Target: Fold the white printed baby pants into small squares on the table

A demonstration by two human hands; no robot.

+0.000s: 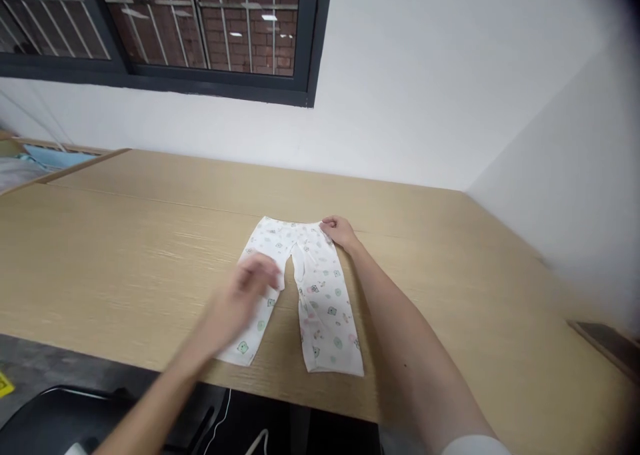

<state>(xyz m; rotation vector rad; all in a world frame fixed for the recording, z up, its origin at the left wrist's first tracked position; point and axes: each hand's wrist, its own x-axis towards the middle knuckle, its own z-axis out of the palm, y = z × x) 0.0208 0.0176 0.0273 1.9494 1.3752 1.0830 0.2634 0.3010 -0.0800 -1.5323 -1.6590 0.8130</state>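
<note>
A small pair of white pants (330, 308) with green and pink animal prints lies spread on the wooden table, waistband away from me and legs toward me. At the right end of the waistband is my right hand (339, 232), its fingers closed on the cloth edge. My left hand (250, 288) hovers over the other leg and hides part of it. Motion smears its fingers, and I cannot make out whether they touch the fabric.
The wooden table (125, 255) runs back to a white wall (400, 108) below a barred window (210, 22). Pale blue and whitish material (50, 158) lies at the far left. A black chair (60, 415) and white cables (220, 422) are below the front edge.
</note>
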